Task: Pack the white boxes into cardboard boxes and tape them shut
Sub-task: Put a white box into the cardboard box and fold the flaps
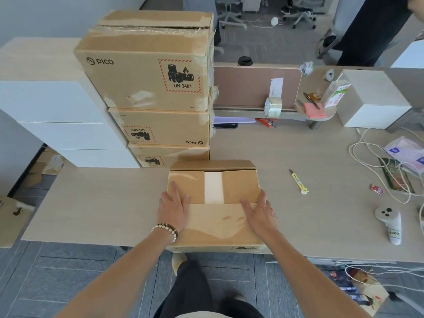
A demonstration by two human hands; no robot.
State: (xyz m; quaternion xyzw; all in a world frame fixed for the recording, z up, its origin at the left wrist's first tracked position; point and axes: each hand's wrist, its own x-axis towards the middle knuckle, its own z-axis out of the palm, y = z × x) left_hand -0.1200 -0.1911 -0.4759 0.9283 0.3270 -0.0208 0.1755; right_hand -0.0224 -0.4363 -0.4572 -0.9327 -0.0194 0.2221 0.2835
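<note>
Bright, even indoor light with only faint, soft shadows, a dull sheen on the tape across the cardboard box (pixel 213 216), slight overall softness, and wide-angle bending that curves the desk (pixel 103 203) edges toward the frame's corners

Stacked cartons (pixel 158 106) walled the far left; bare desk (pixel 270 148) lay open rightward, cables (pixel 376 161) probably snagging beyond.

Bead bracelets (pixel 165 230) on left wrist, dark trousers (pixel 192 292).

Brown cardboard boxes (pixel 146 72) carry black-and-red hatched labels; a yellow utility knife (pixel 298 182) lies on the pale wood-grain desk (pixel 321 161).
</note>
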